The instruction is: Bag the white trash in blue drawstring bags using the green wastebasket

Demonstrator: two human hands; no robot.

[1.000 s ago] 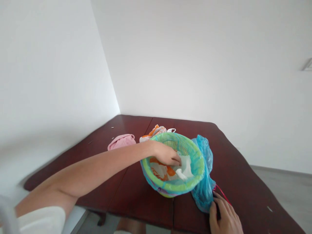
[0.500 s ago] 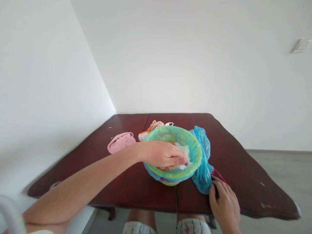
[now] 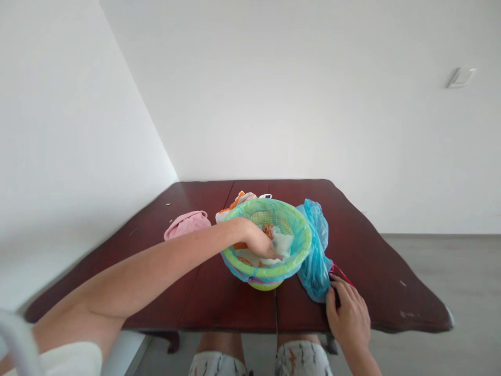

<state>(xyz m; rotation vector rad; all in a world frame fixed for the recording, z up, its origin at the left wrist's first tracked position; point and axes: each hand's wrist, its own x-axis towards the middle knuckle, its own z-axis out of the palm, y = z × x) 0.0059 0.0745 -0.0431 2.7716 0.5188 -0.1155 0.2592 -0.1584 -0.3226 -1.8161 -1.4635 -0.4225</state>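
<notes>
The round green plastic mesh basket (image 3: 274, 230), lined with a thin blue plastic bag, sat near the middle of the dark red-brown wooden table (image 3: 219, 308), its mouth turned upward and tipped slightly toward the near edge; being round, it had no clear long axis; the loose blue plastic bag (image 3: 315, 250) spilled over the basket's right side and trailed down toward the near right, ending by a thin red drawstring (image 3: 342, 271) that lay on the table. Crumpled white and orange plastic bags (image 3: 279, 241) lay inside the basket.

The left hand (image 3: 260, 243) reached across the near left rim and down into the basket, fingers curled and partly closed on the crumpled white plastic; how firm the grip was could not be told, since the fingertips were sunk in the material; the right hand (image 3: 348, 313) rested at the near right edge of the table, fingers loosely bent, thumb and fingertips touching the lower end of the blue bag beside the drawstring.

A pink folded cloth (image 3: 186, 224) lay on the table left of the basket; a second crumpled white and orange bag (image 3: 235, 203) sat just behind the basket's far left rim, partly hidden by it; the left forearm crossed the near left of the table.
</notes>
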